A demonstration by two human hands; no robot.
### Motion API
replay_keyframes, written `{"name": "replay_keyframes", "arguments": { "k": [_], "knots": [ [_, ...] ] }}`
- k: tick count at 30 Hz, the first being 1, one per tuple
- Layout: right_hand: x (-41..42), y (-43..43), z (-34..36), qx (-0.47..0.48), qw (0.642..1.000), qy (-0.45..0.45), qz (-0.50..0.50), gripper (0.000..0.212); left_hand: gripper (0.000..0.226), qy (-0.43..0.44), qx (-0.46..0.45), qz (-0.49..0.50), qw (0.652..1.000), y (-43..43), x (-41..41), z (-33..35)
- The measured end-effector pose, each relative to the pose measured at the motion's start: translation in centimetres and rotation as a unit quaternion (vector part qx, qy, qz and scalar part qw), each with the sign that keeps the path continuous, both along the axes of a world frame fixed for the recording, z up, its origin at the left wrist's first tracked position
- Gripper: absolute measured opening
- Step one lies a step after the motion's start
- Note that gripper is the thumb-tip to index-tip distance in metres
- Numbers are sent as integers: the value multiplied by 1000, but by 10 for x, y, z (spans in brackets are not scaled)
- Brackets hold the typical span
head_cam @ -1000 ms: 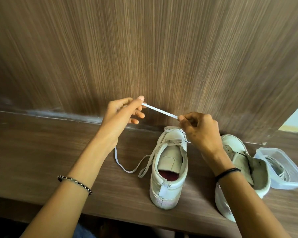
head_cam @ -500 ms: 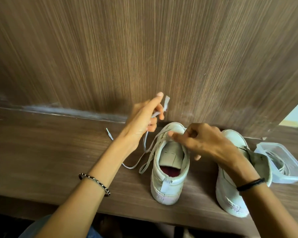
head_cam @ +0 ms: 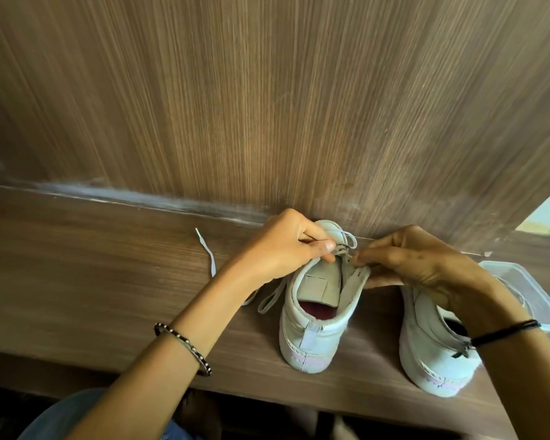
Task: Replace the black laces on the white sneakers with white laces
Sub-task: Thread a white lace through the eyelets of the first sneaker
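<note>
**Two hands lacing a white sneaker at the rear edge of a wooden desk.**

The left hand point(head_cam: 280, 246), fingers curled, pinches the white lace point(head_cam: 212, 263) between thumb and forefinger at the upper eyelets. The right hand point(head_cam: 416, 265), fingers likewise curled, grips the right eyelet flap of the sneaker point(head_cam: 311, 331). This sneaker stands upright on the desk point(head_cam: 77, 281), toe against the back panel point(head_cam: 267, 106), heel toward the front edge. The lace's free end trails leftward across the desk. A second sneaker point(head_cam: 432, 354) stands just beside it on the right, partly hidden by the right wrist. A clear plastic container point(head_cam: 534, 293) lies near the right rear corner.
</note>
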State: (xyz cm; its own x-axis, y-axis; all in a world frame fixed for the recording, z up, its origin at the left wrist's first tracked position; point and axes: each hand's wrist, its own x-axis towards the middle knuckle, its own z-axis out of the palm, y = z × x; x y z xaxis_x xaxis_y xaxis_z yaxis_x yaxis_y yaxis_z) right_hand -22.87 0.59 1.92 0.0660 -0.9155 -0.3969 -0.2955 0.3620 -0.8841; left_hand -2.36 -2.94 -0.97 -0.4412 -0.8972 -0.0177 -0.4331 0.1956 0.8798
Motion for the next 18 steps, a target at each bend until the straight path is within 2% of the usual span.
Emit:
{"name": "replay_keyframes", "arguments": {
  "k": [9,14,18],
  "knots": [
    [-2,-2,-2,-2,1000,-5,14,12,15,23,108,7,994,-3,2,5],
    [-1,-3,-3,-2,1000,-5,14,12,17,33,115,55,991,0,-8,0],
    [0,-2,-4,-9,1000,-5,17,13,12,-3,94,83,992,1,-19,-9]
  ]
}}
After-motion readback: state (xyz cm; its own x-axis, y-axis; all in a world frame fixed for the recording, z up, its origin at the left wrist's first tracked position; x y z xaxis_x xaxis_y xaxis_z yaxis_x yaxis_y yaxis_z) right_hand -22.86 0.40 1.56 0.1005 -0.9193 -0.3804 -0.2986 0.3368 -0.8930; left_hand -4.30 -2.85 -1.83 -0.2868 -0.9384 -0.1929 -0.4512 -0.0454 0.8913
